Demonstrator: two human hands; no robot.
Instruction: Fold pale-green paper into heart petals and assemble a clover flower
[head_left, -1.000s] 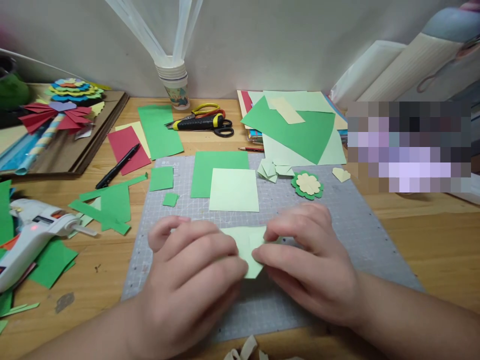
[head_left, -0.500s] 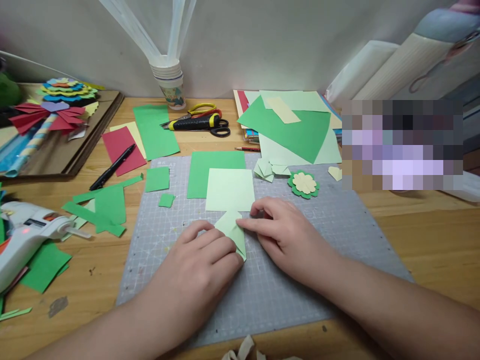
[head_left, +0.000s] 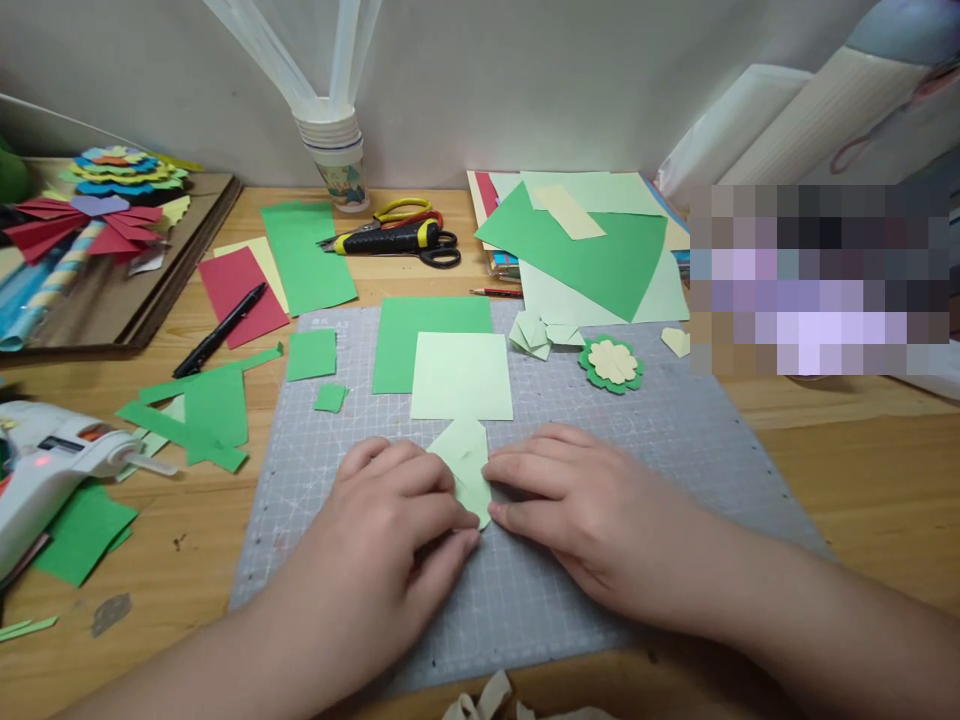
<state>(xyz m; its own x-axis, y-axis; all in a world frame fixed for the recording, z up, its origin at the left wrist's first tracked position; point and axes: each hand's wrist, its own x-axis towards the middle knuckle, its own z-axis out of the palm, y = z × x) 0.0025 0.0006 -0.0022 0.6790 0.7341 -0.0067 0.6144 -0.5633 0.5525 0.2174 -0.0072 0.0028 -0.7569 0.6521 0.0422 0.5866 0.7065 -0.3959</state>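
Pale green folded paper (head_left: 469, 468) lies flat on the grey cutting mat (head_left: 660, 590), between our two hands; we take twelve o'clock as straight away from us. From our left hand (head_left: 397, 520) it sits at about two o'clock, and from our right hand (head_left: 570, 510) between nine and ten. Our left thumb and forefinger close on its near corner, the other fingers curled along its left edge. Our right hand is loosely bent, its thumb and forefinger tips touching the right edge; we cannot tell whether they pinch it or only press.

At twelve o'clock from the folded paper we see a light green square (head_left: 461, 377), which overlaps a darker green sheet (head_left: 394, 345). Where the square meets the folded paper's far end, we cannot tell if they overlap. Folded light green pieces (head_left: 531, 335) lie at one o'clock and a paper flower (head_left: 611, 364) at two. A small green square (head_left: 312, 355) is at ten, near the mat's edge. Off the mat, on the wooden surface (head_left: 810, 480), a glue gun (head_left: 56, 450) lies at nine and a black-and-yellow cutter (head_left: 386, 239) at eleven.
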